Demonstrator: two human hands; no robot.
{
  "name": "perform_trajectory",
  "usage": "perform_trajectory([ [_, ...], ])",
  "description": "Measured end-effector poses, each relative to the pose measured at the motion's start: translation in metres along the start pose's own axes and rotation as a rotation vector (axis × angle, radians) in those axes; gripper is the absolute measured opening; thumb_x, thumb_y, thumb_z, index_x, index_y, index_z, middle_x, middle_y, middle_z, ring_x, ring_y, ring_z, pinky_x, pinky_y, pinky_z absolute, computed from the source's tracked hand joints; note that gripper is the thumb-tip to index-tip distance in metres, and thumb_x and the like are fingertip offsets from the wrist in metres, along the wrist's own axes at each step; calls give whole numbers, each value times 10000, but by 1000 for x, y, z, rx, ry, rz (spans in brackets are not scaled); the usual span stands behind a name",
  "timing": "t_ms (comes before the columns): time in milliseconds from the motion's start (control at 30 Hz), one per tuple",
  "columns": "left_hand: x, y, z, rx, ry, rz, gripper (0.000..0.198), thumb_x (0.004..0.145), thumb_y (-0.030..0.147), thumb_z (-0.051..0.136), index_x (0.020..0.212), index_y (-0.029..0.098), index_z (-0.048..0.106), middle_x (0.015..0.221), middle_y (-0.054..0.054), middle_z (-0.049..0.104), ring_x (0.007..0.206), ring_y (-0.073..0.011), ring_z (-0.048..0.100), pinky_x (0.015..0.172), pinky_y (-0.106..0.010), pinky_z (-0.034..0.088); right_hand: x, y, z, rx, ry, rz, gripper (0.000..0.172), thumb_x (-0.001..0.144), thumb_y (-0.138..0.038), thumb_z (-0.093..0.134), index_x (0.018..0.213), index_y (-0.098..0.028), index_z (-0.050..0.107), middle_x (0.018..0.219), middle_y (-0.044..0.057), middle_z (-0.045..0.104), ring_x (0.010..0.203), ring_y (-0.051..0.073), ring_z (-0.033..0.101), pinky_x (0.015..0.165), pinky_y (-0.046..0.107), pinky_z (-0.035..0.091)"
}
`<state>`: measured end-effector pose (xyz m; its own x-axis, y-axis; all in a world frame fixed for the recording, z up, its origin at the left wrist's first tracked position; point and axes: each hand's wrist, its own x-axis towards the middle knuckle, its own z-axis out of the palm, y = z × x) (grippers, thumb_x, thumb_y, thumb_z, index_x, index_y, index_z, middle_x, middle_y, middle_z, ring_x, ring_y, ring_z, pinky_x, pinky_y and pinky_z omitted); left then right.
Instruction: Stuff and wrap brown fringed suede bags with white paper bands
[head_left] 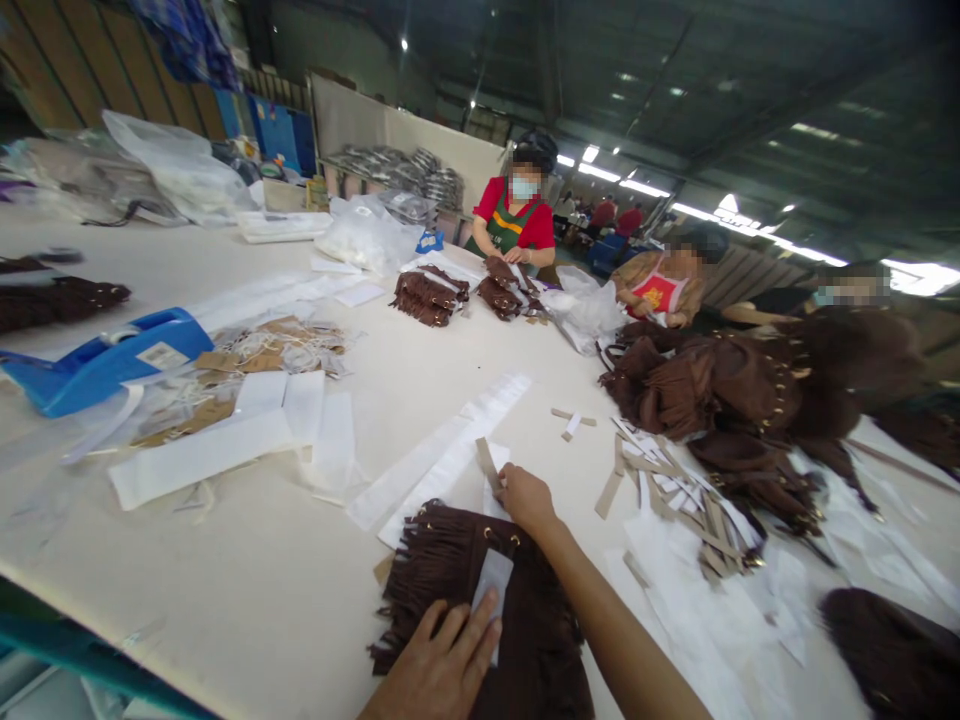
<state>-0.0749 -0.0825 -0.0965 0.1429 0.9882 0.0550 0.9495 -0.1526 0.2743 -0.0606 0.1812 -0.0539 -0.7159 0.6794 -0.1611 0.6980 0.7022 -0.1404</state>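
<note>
A dark brown fringed bag [536,610] with small gold eyelets lies on the table in front of me. My left hand [450,655] rests flat on it, fingers stretched out, the fingertips touching a pale translucent strip [495,575] that lies across the bag. Just beyond the bag's top edge, my right hand [526,497] is closed around the end of a short grey-beige strip [488,464]. Long white paper strips [450,455] lie under and behind that hand.
At left stand a blue tape dispenser [161,350], tags [277,345] and white sheets [199,450]. At right are loose beige strips [705,510] and a heap of brown bags [697,375]. Across the table, a person in a red shirt [536,215] handles brown fringed bags [431,295]; other people sit further right.
</note>
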Motion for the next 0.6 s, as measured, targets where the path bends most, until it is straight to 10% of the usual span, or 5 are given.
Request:
perform_trajectory([
  [233, -4, 12, -23, -118, -34, -89, 839, 835, 452, 582, 1523, 190, 178, 1604, -94, 13, 1358, -344, 302, 1104, -543, 230, 19, 24, -3, 119, -140, 127, 124, 814, -293, 619, 825, -184, 677, 816, 32, 708, 793, 165, 640, 654, 234, 406],
  [400, -4, 16, -34, -101, -65, -93, 817, 846, 435, 571, 1521, 179, 190, 1606, -101, -2, 1357, -347, 294, 1107, -540, 206, 9, 44, -29, 116, 22, 307, 426, 934, -314, 444, 1290, -84, 489, 1027, 133, 682, 917, 215, 636, 727, 291, 432],
  [600, -4, 22, -41, -71, -70, -132, 818, 851, 390, 570, 1527, 201, 148, 1609, -77, -72, 1358, -329, 282, 1120, -536, 157, -67, 8, -34, 267, 56, -153, 193, 958, -348, 471, 1046, -250, 614, 969, -6, 662, 886, 143, 606, 782, 249, 416],
])
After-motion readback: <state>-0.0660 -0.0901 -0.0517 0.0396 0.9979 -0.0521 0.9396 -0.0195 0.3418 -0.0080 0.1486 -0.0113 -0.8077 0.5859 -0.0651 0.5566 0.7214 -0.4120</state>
